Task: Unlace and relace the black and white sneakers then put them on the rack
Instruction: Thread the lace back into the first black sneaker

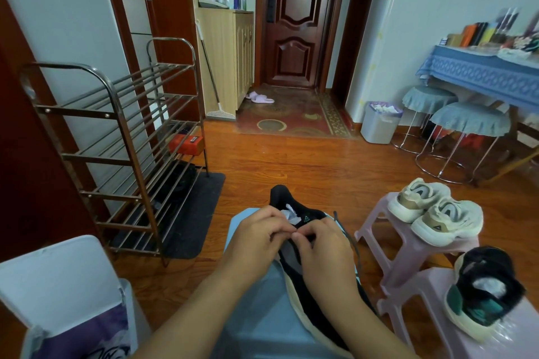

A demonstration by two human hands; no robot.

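A black sneaker with a cream sole (294, 280) lies on my lap, heel end away from me, white paper stuffed inside. My left hand (256, 237) and my right hand (323, 248) meet over its tongue, fingers curled and pinching the dark lace (348, 237), whose loose end trails off to the right. The second black sneaker (481, 291), with a teal heel and paper inside, stands on a pink stool (423, 303) at the lower right. The metal shoe rack (122, 137) stands on the left against the wall.
A pair of cream sneakers (431, 210) sits on another pink stool (388, 236) to the right. The rack holds an orange box (186, 143) and stands on a dark mat (192, 213). A white bin (58, 285) is at lower left, stools (466, 122) and a waste bin (379, 122) at right.
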